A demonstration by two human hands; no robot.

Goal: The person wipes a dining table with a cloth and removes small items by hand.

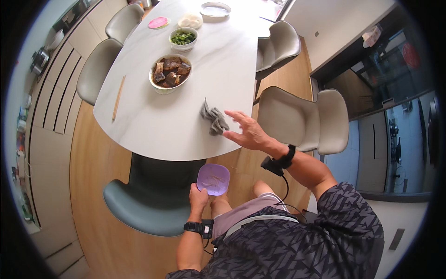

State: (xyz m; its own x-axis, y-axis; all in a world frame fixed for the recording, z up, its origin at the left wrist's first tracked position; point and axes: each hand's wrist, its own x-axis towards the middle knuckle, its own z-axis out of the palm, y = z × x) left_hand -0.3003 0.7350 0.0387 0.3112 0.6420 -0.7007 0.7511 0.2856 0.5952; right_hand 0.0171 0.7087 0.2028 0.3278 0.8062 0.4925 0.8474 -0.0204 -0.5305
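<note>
My left hand (199, 197) grips the near rim of a purple plastic bowl (210, 171), which is held just off the table's rounded end. Small pale scraps lie inside that bowl. Over the table's right side, my right hand (249, 132) is spread with thumb and fingers apart and holds nothing. Just left of its fingertips, a crumpled grey cloth (213, 120) lies on the white marble-patterned table (167, 125). Whether the thumb touches the cloth, I cannot tell.
A bowl of dark braised chunks in sauce (171, 72), a bowl of green vegetables (183, 37) and chopsticks (118, 98) are on the table. Farther back sit a pink lid (158, 22) and an oval dish (215, 9). A green-grey chair (153, 205) and a beige chair (289, 118) stand close by.
</note>
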